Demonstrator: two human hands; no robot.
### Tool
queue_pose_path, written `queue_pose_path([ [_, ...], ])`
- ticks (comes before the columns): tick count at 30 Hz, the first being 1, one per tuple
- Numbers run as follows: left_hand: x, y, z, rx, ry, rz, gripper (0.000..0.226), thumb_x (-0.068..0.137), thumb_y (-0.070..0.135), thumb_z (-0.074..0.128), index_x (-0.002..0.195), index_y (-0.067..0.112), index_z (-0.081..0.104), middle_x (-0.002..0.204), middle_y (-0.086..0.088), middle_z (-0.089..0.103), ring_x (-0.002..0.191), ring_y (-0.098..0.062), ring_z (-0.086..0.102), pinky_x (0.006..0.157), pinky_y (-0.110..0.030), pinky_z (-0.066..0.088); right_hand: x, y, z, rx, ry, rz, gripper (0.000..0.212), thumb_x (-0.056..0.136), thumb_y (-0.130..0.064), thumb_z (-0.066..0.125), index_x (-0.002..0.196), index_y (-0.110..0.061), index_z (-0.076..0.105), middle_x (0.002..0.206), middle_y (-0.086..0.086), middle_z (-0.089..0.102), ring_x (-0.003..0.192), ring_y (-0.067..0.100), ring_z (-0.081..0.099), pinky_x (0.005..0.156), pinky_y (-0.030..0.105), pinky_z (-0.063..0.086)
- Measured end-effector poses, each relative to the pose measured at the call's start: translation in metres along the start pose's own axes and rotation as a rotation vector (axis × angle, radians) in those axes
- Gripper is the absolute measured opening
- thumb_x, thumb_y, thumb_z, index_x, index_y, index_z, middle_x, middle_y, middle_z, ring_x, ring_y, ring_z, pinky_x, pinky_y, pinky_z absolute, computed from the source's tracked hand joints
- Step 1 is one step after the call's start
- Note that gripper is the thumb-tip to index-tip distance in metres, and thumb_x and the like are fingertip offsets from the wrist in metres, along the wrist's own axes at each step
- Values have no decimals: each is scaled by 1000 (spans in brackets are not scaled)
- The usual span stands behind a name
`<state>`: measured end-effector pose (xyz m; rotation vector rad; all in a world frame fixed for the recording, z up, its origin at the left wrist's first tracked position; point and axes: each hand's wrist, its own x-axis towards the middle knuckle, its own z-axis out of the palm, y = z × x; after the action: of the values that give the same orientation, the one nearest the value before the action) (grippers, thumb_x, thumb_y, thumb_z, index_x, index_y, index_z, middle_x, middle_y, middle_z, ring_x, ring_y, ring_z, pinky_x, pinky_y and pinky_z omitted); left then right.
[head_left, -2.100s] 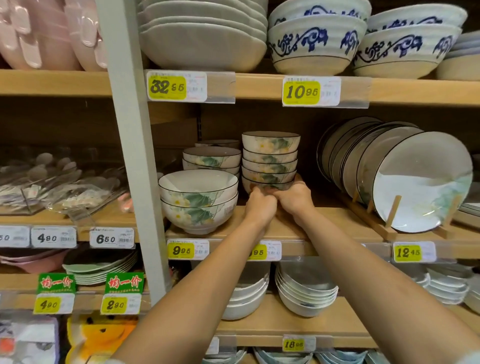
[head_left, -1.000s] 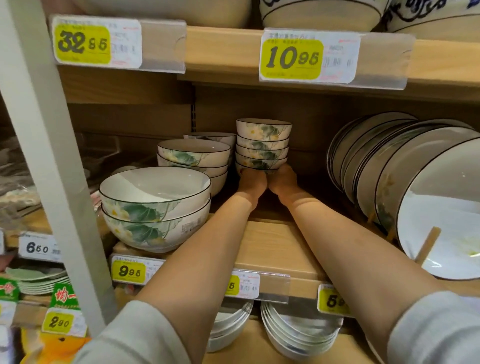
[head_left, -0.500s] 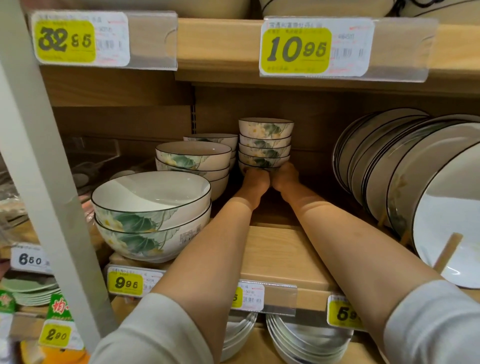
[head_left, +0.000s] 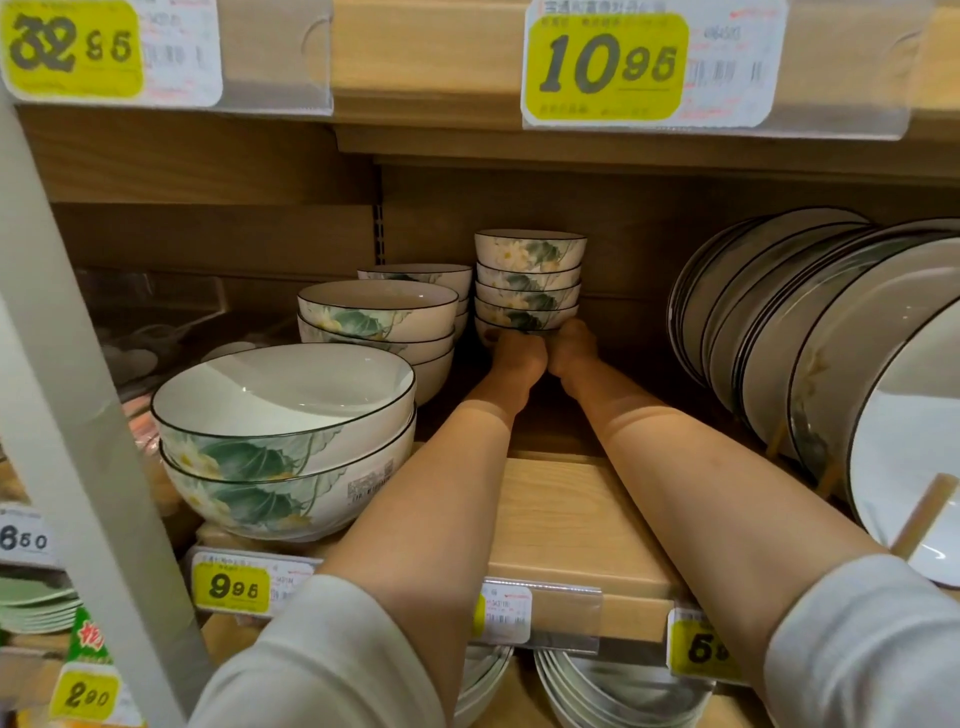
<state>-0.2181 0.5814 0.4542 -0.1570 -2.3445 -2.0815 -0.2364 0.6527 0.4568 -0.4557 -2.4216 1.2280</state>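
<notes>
A shop's wooden shelf (head_left: 561, 509) fills the view, with another wooden board close above it carrying yellow price tags, one reading 10.95 (head_left: 608, 67) and one at the left corner (head_left: 72, 49); a white upright post (head_left: 67, 389) slants across the left side. Far back on the shelf, close to the rear panel, stands a stack of small bowls (head_left: 530, 280), five high, white with green leaves and dark rims, upright and level. Both arms reach deep in from below, pale sleeves (head_left: 322, 660) pushed up to the elbows; the left hand (head_left: 519, 356) and the right hand (head_left: 571, 345) meet knuckle to knuckle at the foot of the stack; their fingers are curled round the lowest bowl from either side, grasping it, though the fingertips are hidden behind the hands. Just left of the stack sit medium bowls (head_left: 376, 317) in the same pattern; nearer the front edge are two large bowls (head_left: 280, 415), nested, touching the left forearm. To the right, plates (head_left: 779, 338) stand on edge in a row, leaning on a wooden rack (head_left: 924, 514); a 9.95 tag (head_left: 231, 587) hangs on the shelf's front lip.
</notes>
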Motion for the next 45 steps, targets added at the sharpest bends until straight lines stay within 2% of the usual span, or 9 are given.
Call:
queue_pose_path([
  [7,-7,3,-8,-170,29,-45,39,104,16,28,136,5,47,132,-17,55,116,-29,54,95,-31,46,-7,3,1,134,9,-13,33,88,-26,68,114,-7,63,113,13,67,96,24,64,69,27,47],
  [12,-21,5,-22,-210,111,-138,33,101,16,37,122,-1,57,110,-17,63,82,-25,58,50,-23,37,-25,10,-10,383,-38,33,45,87,-24,69,128,-11,55,118,5,63,96,18,57,83,29,47],
  [19,-67,7,-35,-200,147,-205,38,104,17,31,131,-2,50,137,-23,50,125,-37,48,100,-39,40,-71,7,-38,670,-73,193,18,93,-34,56,98,-19,65,108,7,64,99,26,60,80,36,50],
  [23,-121,13,-42,-214,-17,-152,40,102,21,33,133,5,50,136,-12,54,123,-30,53,80,-29,50,-116,3,-61,669,-78,261,44,96,-40,53,130,-13,53,121,8,57,104,25,56,90,43,49],
  [25,-147,14,-44,-291,-24,-150,42,97,28,39,130,6,52,132,-15,56,120,-32,54,88,-29,47,-140,3,-69,678,-53,241,46,98,-37,49,137,-11,48,128,9,57,108,25,57,89,41,48],
  [32,-228,30,-80,-264,-195,-65,19,98,26,40,97,18,56,102,-4,61,93,-18,58,94,-38,46,-246,2,-92,678,80,180,35,99,-31,50,127,-11,59,117,5,65,105,19,63,93,39,53],
  [35,-275,28,-103,-296,-217,-20,30,99,23,38,121,13,55,115,-8,65,103,-21,64,94,-36,48,-288,2,-103,720,68,162,28,98,-27,52,118,-12,63,114,5,68,103,17,65,82,31,55],
  [38,-324,22,-131,-247,-207,33,35,100,24,38,130,11,51,118,-11,66,102,-23,67,94,-36,51,-330,2,-102,710,-35,97,16,95,-26,57,103,-18,67,111,3,70,103,14,66,85,32,54],
  [45,-428,-20,-211,-207,-2,115,26,101,18,35,102,20,61,87,-8,74,74,-18,70,71,-27,54,-425,10,-68,777,-373,62,15,96,-19,56,99,-12,69,109,9,72,103,18,68,90,35,54],
])
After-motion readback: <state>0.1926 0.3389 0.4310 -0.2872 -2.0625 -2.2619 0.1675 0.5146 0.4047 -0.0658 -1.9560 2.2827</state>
